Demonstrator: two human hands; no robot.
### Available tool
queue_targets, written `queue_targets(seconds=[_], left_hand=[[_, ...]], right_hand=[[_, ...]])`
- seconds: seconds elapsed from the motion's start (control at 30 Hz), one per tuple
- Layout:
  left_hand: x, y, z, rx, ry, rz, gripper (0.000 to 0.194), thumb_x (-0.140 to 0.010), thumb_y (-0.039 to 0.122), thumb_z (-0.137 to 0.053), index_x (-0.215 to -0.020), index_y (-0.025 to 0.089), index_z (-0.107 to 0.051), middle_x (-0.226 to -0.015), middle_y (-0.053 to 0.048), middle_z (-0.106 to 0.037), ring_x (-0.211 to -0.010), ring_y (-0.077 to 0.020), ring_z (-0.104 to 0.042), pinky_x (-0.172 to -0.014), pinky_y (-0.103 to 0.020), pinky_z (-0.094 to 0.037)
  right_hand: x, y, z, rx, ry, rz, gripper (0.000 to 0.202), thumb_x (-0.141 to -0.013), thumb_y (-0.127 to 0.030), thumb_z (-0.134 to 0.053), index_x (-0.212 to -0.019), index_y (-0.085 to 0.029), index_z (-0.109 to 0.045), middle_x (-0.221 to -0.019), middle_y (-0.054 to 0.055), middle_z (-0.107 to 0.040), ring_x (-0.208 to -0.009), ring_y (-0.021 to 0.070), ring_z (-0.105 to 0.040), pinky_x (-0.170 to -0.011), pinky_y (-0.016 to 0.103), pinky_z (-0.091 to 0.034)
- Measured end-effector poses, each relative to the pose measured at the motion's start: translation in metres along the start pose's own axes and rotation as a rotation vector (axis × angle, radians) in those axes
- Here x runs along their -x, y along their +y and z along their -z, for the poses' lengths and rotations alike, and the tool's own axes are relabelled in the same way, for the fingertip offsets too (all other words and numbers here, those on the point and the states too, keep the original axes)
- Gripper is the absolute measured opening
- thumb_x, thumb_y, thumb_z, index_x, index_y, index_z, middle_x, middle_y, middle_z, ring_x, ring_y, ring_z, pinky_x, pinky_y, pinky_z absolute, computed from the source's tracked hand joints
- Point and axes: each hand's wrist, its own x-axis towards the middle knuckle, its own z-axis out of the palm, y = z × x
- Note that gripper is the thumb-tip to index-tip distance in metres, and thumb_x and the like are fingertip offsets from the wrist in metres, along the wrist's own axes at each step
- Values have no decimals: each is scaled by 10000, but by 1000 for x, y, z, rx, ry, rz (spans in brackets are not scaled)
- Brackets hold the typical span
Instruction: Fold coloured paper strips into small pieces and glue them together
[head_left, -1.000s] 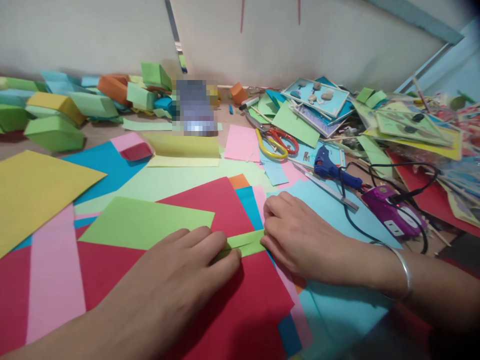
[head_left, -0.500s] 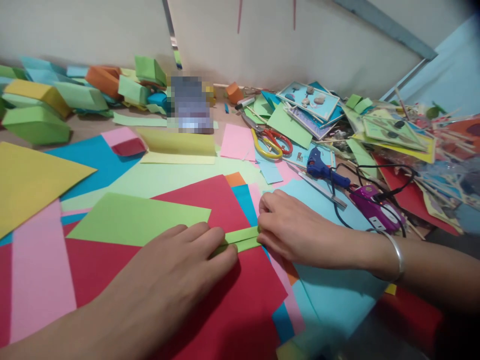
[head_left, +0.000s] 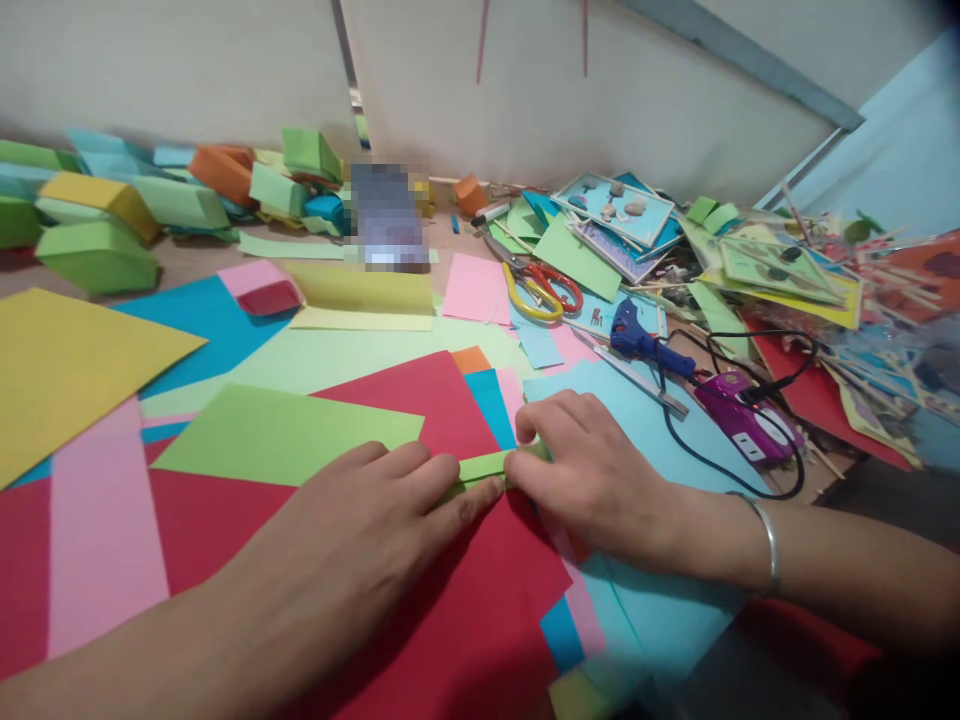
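Note:
A narrow folded strip of green paper point(head_left: 481, 467) is held between my two hands, just above the red sheet point(head_left: 450, 600). My left hand point(head_left: 390, 500) grips its left part, with the thumb stretched along the near edge. At its right part, my right hand point(head_left: 581, 465) pinches the paper between thumb and curled fingers. Much of the strip is hidden under the fingers. A flat light green sheet point(head_left: 292, 430) lies to the left, beyond my left hand. Under my right forearm is a pale blue sheet point(head_left: 660, 610).
Scissors with red and yellow handles point(head_left: 544, 290), a blue glue gun point(head_left: 645, 340), a metal craft knife point(head_left: 630, 372) and a purple power adapter point(head_left: 750, 415) lie to the right. Folded paper boxes point(head_left: 97, 255) line the back left. Decorated cards point(head_left: 619, 208) are piled at the back right.
My right hand has shifted its grip, its thumb now pressing on the strip closer to my left hand. My left thumb has stretched further right. The view has shifted slightly.

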Motion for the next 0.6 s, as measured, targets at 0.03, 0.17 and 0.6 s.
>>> queue_targets(seconds=[0.03, 0.17, 0.6], left_hand=[[0, 0, -1, -3, 21, -6, 417, -859, 55, -562, -1234, 213, -650, -872, -41, -720, -712, -255, -635, -616, -394, -464], [2, 0, -3, -11, 83, -26, 397, -877, 68, -561, -1236, 211, -655, -833, -32, -711, -683, -232, -613, -603, -378, -433], [0, 1, 5, 38, 55, 52, 357, -908, 79, -555, -1185, 259, -691, -856, -19, -734, -723, -208, -628, -622, -327, -444]], right_hand=[[1, -3, 1, -5, 43, 55, 255, -946, -102, -487, -738, -166, -620, -825, 80, -582, -802, 218, -424, -688, 350, -303], [13, -14, 8, 20, 35, 217, 268, -914, -55, -441, -841, -104, -694, -894, 109, -626, -840, 238, -462, -767, 406, -331], [25, -11, 19, 112, -101, 74, 351, -893, -36, -448, -612, -153, -622, -677, 84, -525, -690, 233, -394, -637, 385, -300]])
